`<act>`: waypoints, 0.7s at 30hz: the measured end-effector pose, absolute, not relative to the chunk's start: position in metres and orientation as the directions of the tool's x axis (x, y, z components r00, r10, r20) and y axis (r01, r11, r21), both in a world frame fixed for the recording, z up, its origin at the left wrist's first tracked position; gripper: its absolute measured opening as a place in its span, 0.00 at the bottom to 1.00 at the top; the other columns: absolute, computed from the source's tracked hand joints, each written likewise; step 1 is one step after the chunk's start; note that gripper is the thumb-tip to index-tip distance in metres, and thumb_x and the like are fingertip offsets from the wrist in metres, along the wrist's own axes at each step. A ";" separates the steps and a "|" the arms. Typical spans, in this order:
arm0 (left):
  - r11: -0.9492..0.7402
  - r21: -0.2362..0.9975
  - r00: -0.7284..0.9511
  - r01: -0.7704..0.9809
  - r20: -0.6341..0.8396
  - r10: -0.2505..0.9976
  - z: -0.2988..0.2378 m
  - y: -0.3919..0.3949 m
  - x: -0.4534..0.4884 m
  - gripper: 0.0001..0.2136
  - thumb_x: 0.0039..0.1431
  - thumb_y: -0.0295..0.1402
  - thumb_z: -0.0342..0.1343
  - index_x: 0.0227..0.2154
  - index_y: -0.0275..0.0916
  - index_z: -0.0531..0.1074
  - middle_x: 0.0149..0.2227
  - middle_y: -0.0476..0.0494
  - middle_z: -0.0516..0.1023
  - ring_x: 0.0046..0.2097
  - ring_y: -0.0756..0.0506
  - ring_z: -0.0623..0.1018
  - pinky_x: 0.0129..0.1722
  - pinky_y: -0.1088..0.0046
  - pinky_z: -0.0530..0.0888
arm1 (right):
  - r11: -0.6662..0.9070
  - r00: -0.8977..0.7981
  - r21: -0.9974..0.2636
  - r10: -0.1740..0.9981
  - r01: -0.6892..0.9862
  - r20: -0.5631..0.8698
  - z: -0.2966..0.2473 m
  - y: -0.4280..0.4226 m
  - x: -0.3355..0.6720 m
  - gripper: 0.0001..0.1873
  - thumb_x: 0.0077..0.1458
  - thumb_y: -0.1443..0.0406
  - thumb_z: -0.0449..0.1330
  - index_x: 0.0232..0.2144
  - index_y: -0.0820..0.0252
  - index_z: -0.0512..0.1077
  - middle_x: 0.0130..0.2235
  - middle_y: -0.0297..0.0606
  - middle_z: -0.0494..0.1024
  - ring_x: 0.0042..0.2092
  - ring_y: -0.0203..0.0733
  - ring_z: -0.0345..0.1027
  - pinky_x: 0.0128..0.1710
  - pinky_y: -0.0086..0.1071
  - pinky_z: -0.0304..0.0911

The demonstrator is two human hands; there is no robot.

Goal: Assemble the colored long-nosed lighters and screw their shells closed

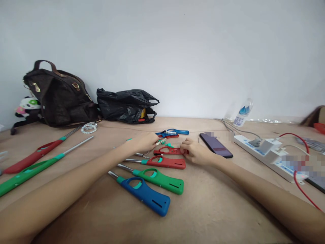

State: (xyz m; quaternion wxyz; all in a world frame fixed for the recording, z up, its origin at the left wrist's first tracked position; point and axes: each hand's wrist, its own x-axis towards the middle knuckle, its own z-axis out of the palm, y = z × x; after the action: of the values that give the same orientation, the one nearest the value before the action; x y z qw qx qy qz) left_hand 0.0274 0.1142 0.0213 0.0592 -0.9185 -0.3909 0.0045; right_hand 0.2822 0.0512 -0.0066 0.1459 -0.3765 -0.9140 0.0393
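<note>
My right hand [196, 151] is closed on the end of an open red lighter half-shell [169, 150] lying on the table. My left hand [145, 141] is curled over the other end, pinching a small clear part [161, 141] above it. Just nearer me lie three assembled long lighters side by side: red [165, 162], green [158, 179] and blue [144, 193]. Beyond the hands lie a blue half-shell [177, 131] and another red piece [168, 136], with small teal bits around them.
Two long lighters, red [34, 157] and green [27, 172], lie at the left. A brown handbag [59, 96], a black plastic bag [127, 105] and a plush toy [26, 105] stand against the wall. A phone [215, 145], a power strip [269, 157] with red cable and a bottle [243, 113] are right.
</note>
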 end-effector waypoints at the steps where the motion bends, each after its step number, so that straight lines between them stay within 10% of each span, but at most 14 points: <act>1: -0.689 -0.120 0.697 0.715 0.039 0.716 0.022 0.114 0.027 0.12 0.61 0.32 0.47 0.26 0.36 0.73 0.26 0.41 0.77 0.25 0.46 0.73 0.24 0.74 0.60 | 0.716 -0.678 -0.179 0.697 0.674 0.236 -0.006 0.051 0.282 0.11 0.47 0.79 0.53 0.26 0.59 0.65 0.32 0.40 0.70 0.39 0.44 0.61 0.39 0.34 0.59; 8: -0.681 -0.173 0.693 0.712 0.015 0.721 0.024 0.111 0.029 0.11 0.60 0.29 0.47 0.30 0.36 0.75 0.30 0.38 0.79 0.30 0.43 0.76 0.27 0.73 0.63 | 0.663 -0.615 -0.292 0.748 0.689 0.248 -0.006 0.058 0.283 0.05 0.59 0.68 0.54 0.31 0.59 0.68 0.34 0.38 0.72 0.37 0.41 0.66 0.37 0.33 0.61; 14: -0.674 -0.177 0.687 0.717 0.020 0.726 0.022 0.113 0.028 0.12 0.60 0.29 0.46 0.31 0.36 0.75 0.32 0.38 0.79 0.32 0.42 0.77 0.29 0.72 0.65 | 0.553 -0.509 -0.069 0.802 0.830 0.312 -0.014 0.098 0.276 0.13 0.59 0.74 0.51 0.45 0.63 0.70 0.47 0.47 0.73 0.50 0.45 0.64 0.50 0.36 0.60; 21: -0.680 -0.198 0.702 0.705 0.067 0.709 0.024 0.105 0.034 0.11 0.63 0.29 0.45 0.36 0.35 0.73 0.35 0.39 0.78 0.34 0.41 0.77 0.30 0.71 0.66 | 0.500 -0.468 -0.050 0.838 0.865 0.280 -0.017 0.138 0.250 0.10 0.60 0.73 0.52 0.37 0.68 0.73 0.44 0.54 0.74 0.48 0.50 0.65 0.50 0.39 0.57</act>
State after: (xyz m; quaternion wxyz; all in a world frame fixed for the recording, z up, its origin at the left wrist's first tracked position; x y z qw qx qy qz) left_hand 0.0339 0.1054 0.0245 0.1048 -0.9166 -0.3857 0.0078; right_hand 0.2505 0.1377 -0.0172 0.1349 -0.4976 -0.8554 -0.0491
